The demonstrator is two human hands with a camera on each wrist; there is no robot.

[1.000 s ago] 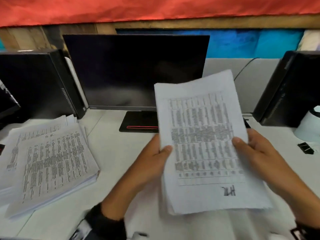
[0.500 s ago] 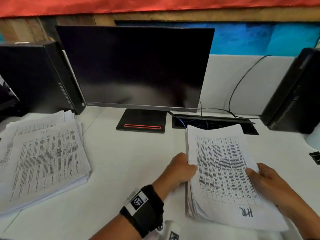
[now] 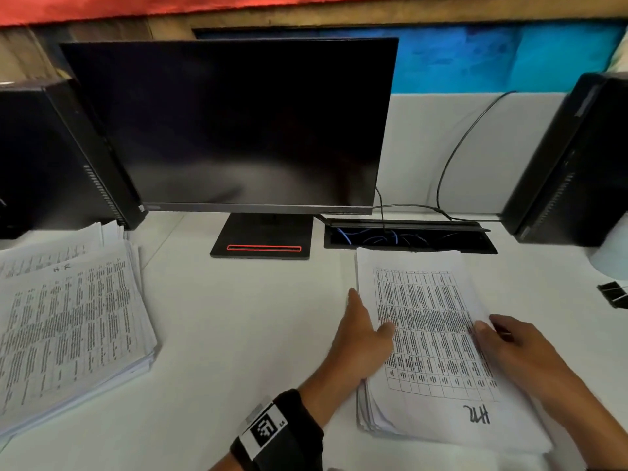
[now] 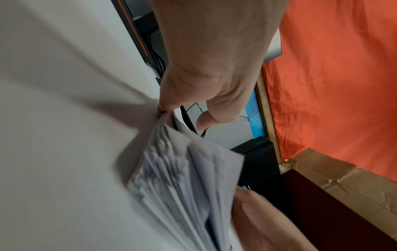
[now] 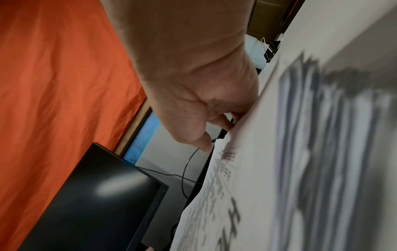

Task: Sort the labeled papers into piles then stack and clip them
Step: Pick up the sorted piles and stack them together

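A thick stack of printed table sheets [image 3: 431,351], hand-labelled "HR" near its front edge, lies flat on the white desk [image 3: 244,334] at the lower right. My left hand [image 3: 360,334] lies along the stack's left edge with fingers straight and the thumb resting on the top sheet. In the left wrist view its fingertips [image 4: 165,105] touch the fanned sheet edges [image 4: 176,169]. My right hand [image 3: 509,348] grips the right edge, thumb on top and fingers curled at the side [image 5: 225,118]. A second pile of printed sheets [image 3: 68,328] sits at the left.
Black binder clips [image 3: 615,295] lie on the desk at the far right, beside a white object [image 3: 611,260]. A dark monitor [image 3: 231,124] on its stand [image 3: 263,237], an open cable tray [image 3: 407,236] and two black computer towers [image 3: 51,158] [image 3: 571,158] line the back.
The HR stack, held up in both hands a second ago, has come down flat onto the desk. My left hand's fingers have straightened along its left edge.
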